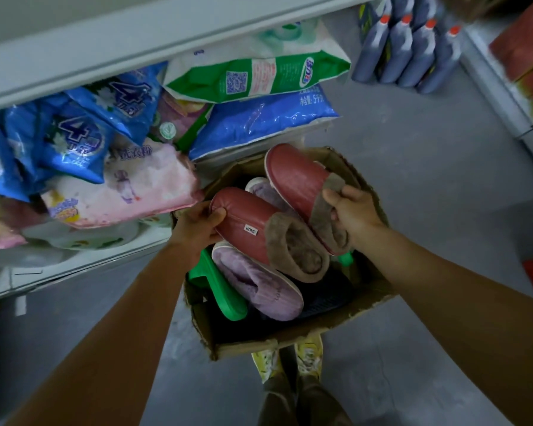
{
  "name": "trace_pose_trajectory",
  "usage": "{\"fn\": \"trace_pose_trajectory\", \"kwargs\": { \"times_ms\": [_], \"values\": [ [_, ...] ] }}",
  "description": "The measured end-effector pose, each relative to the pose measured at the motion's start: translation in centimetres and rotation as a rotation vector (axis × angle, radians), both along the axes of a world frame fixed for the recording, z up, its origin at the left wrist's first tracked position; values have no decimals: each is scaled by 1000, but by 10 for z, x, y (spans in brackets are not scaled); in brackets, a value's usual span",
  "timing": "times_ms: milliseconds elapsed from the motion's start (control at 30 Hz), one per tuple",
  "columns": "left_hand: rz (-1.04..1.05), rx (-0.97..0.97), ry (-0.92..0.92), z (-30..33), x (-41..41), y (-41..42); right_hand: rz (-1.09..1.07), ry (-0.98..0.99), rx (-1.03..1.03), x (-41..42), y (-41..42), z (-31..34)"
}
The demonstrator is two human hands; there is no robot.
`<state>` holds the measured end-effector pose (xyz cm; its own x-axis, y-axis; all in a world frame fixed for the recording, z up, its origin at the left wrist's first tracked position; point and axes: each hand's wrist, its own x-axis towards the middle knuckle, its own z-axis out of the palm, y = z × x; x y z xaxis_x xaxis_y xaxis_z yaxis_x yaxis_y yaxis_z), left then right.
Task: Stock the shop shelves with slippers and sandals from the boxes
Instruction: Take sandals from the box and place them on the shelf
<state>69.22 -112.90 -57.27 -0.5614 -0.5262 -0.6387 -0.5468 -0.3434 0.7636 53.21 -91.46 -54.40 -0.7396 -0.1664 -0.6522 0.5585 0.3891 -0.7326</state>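
A torn cardboard box sits on the floor in front of my feet. My left hand grips the toe of a red fur-lined slipper with a "HOME" tag, held over the box. My right hand holds the furry heel end of a second red slipper, tilted up above the box's far side. Inside the box lie a purple fleece slipper, another purple one partly hidden, a green sandal and dark footwear underneath.
A low white shelf at the left is piled with detergent bags in blue, green and pink. Dark bottles with orange caps stand on the grey floor at the upper right. Another white shelf runs along the right.
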Motion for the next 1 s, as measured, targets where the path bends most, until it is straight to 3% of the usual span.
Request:
{"fn": "trace_pose_trajectory", "kwargs": {
  "times_ms": [133,267,500,700,833,1000],
  "values": [
    [26,11,16,25,9,-1,260,-20,51,17,-12,16],
    [92,23,34,49,23,5,331,-47,-5,29,-24,40],
    [197,70,144,99,49,24,146,-137,-229,45,-46,82],
    [202,120,182,142,74,43,139,48,-261,57,-62,128],
    [176,75,93,178,91,48,326,155,-216,60,-62,166],
    [318,-14,175,225,118,21,672,252,-236,71,-68,220]
  ]
}}
